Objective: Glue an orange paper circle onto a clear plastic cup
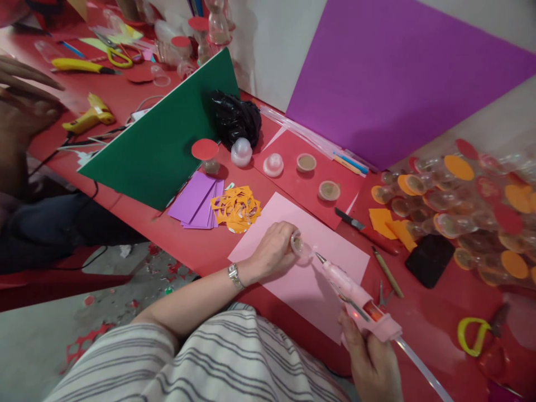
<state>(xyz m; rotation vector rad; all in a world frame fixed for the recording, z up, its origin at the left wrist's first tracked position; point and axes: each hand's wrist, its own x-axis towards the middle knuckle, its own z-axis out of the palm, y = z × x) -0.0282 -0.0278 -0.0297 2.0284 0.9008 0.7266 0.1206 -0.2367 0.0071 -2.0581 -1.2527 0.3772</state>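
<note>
Over a pink sheet (335,257), my left hand (274,251) grips a small clear plastic cup (298,243), its open side turned to the right; something brownish shows inside. My right hand (371,357) is wrapped round the handle of a pink glue gun (355,296). A clear glue stick (422,371) sticks out of its rear, and a small red light glows on its side. The gun's metal tip points at the cup, a short gap away. Beyond the sheet, two cups with brown filling (306,162) and a clear cup piece (273,165) rest on red card (288,187).
A green board (167,134) stands at the left, beside a black plastic bag (237,118). Orange cutouts (238,209) and purple cards (195,201) lie left of the sheet. Stacked cups (460,206), a cutter (349,219) and scissors (473,336) are at right. Another person's hand (27,95) is far left.
</note>
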